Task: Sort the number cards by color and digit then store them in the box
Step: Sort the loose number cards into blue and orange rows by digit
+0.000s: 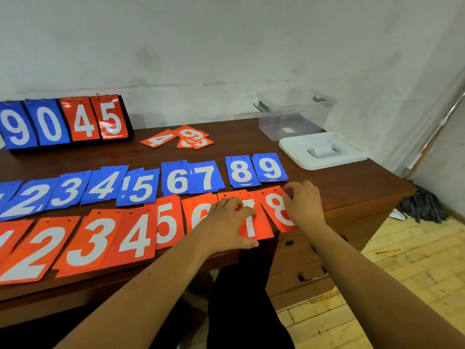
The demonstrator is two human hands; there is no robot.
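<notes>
Red cards sit under both of my hands. My left hand (231,220) lies over the red 7 pile (250,229), with bent fingers on its face and the thumb tucked at its near edge, so I read it as gripping that pile. My right hand (305,205) is curled against the far right corner of the red 8 pile (275,210). I cannot tell whether it pinches the card or only nudges it.

Both piles overhang the near edge of the surface (339,192), at the right end of a red row (100,238) whose piles overlap one another. Beyond it lies the blue row (141,188), ending in a 9. A few loose red cards (187,138), a 4 and some 9s, lie unsorted toward the far edge. The clear box (294,114) stands open at the far right corner, with its white lid (323,149) just in front of it. A scoreboard stand (63,122) is at the far left.

I judge the step in hand to be squaring up the 7 and 8 piles. To do it well, I would draw each pile back from the near edge, tap its sides flush, and leave room to the right of the 8 for the 9s. The cards look thin and slick, so an overhanging pile may slide off if I press it unevenly.
</notes>
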